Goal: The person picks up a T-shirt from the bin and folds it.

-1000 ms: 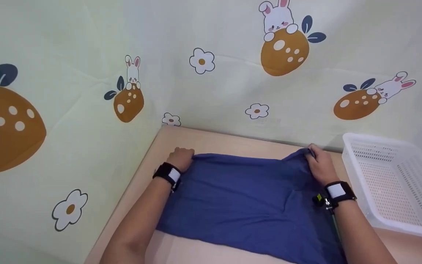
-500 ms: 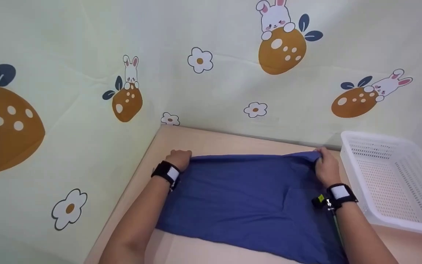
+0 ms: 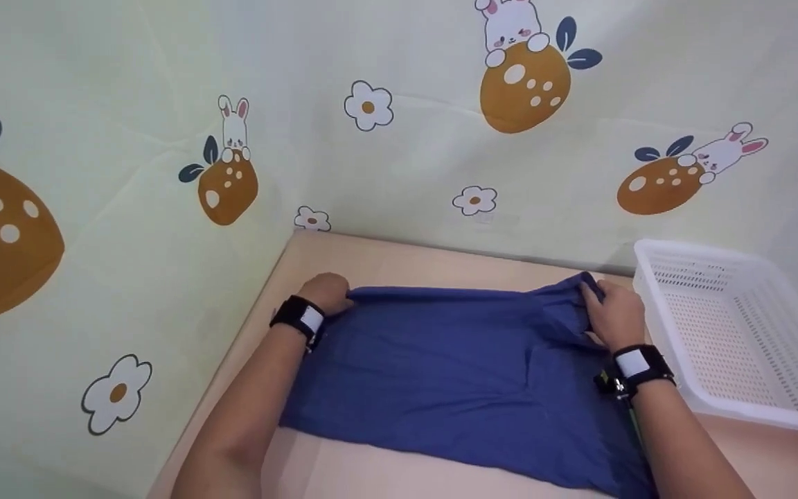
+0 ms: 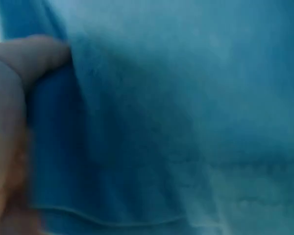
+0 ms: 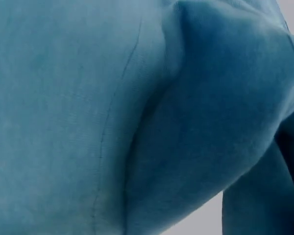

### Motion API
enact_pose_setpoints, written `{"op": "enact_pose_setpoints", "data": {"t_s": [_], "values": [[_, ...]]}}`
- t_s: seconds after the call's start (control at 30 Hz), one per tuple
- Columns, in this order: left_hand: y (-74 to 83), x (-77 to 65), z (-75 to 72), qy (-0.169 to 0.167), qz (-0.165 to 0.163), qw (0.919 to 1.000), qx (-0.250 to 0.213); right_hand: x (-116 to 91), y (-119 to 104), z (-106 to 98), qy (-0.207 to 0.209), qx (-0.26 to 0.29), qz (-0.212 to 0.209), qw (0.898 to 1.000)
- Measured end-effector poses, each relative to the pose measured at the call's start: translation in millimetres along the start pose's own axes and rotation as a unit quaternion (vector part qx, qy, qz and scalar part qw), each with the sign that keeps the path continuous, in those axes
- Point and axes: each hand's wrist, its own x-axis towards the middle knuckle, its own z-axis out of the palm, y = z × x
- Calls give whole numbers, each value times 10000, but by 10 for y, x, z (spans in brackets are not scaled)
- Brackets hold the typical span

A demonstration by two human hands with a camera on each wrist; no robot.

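A dark blue garment (image 3: 433, 367) lies spread over the table, its far edge running between both hands. At its far left corner, my left hand (image 3: 327, 293) grips the edge. My right hand (image 3: 618, 315) pinches the far right corner, which is raised and bunched, with creases running down from it. In the left wrist view, the thumb (image 4: 44, 54) presses on the cloth, and a stitched hem crosses the lower part. The right wrist view is filled by the garment (image 5: 54, 122), with a seam and a deep fold; the right fingers are hidden there.
A white perforated plastic basket (image 3: 731, 333) stands to the right, close beside the right hand. The pale table (image 3: 385, 253) ends at the back and left against a hanging sheet (image 3: 406, 159) printed with rabbits and flowers.
The far right corner was stretched flatter half a second ago; now the right hand holds it higher, with more folds. The left hand keeps its grip. The head view has shifted slightly.
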Motion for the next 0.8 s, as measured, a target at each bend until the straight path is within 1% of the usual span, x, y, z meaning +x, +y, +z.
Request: {"op": "enact_pose_setpoints", "data": {"t_s": [0.1,0.17,0.23,0.33,0.4,0.47,0.53,0.67,0.8], "values": [[-55,-3,-57,502,352,9981,-12,-13,-64,-31,196,170,-252,9993],[-68,-67,-85,901,616,9939,131,-34,-95,-85,248,153,-442,9986],[-70,-185,-93,1214,811,9889,257,-71,-113,-155,236,72,-636,9977],[-61,-402,-70,1659,1007,9799,460,-179,-135,-293,130,-48,-865,9962],[-69,-523,-43,1798,1138,9761,430,-280,-140,-395,79,-56,-998,9950],[-86,-633,-19,1868,1267,9737,312,-403,-149,-504,50,-36,-1132,9936],[-108,-714,12,1846,1392,9727,207,-534,-138,-598,30,-37,-1290,9916],[-151,-843,87,1625,1537,9746,113,-806,-69,-728,-103,42,-1626,9866],[-181,-981,154,1391,1652,9764,33,-1059,15,-774,-360,381,-2087,9766]]}}
